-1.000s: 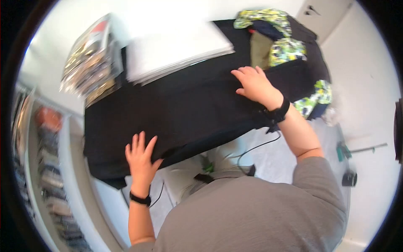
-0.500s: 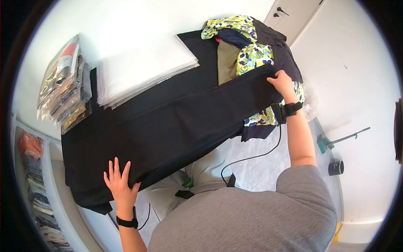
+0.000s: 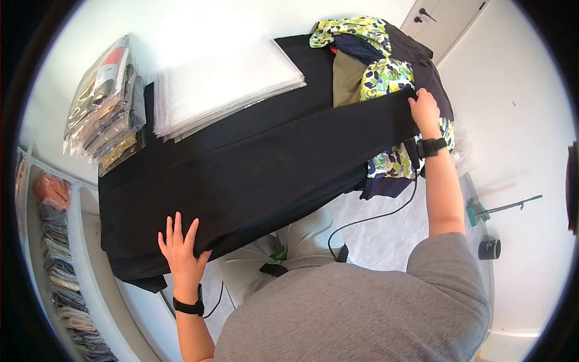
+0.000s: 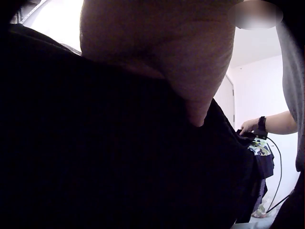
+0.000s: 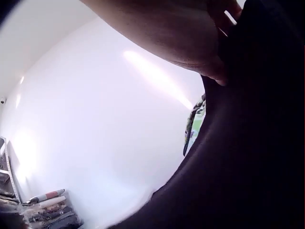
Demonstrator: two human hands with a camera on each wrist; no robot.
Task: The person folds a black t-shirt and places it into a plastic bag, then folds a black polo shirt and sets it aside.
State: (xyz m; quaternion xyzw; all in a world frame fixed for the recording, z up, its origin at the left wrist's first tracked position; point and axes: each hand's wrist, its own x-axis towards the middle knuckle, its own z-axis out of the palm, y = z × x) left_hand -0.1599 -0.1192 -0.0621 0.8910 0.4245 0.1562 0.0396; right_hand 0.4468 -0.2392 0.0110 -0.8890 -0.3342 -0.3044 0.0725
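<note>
Between the person's hands, a long black garment [image 3: 265,154] lies stretched out; the right hand [image 3: 427,113] has its grip pinched on the narrow end and the left hand [image 3: 183,250] rests with fingers spread on the wide part, probably to keep it straight. Black layers [image 3: 307,84] beneath merge with it, and shadow partly obscures the pinch.

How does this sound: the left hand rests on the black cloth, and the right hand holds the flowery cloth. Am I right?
Not quite: the head view shows the right hand holding the black cloth, not the flowery cloth. The left hand does rest on the black cloth.
</note>
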